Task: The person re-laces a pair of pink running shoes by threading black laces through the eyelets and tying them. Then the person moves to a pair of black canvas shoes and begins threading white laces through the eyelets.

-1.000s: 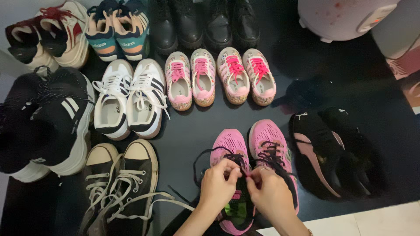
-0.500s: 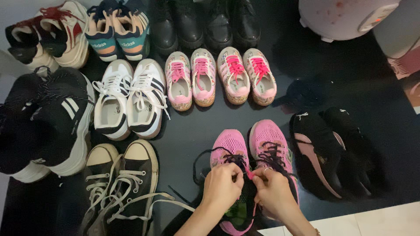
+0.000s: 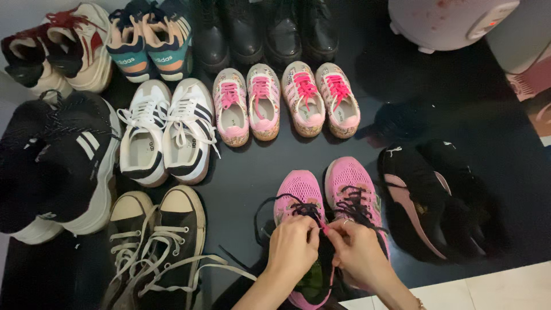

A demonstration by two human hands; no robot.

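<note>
My left hand point(image 3: 293, 244) and right hand point(image 3: 359, 250) pinch the dark lace point(image 3: 298, 208) over the left pink shoe point(image 3: 301, 192), mid-knot. Next, I judge, the lace needs an even pull.

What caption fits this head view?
Both hands, left hand and right hand, work the black laces on a pink sneaker.

Both bare forearms come up from the bottom edge and converge over the left pink sneaker point(image 3: 299, 198), which serves as the landmark. The left hand point(image 3: 293, 247) sits above its laced middle, knuckles up, fingers curled in, thumb and forefinger pinched on the black lace point(image 3: 298, 208). The right hand point(image 3: 359, 252) lies just to the right of that sneaker's tongue, also curled, its fingertips meeting the left hand's over the lace. The two hands touch at the fingertips. A thin band shows at the right wrist near the frame's bottom.
</note>
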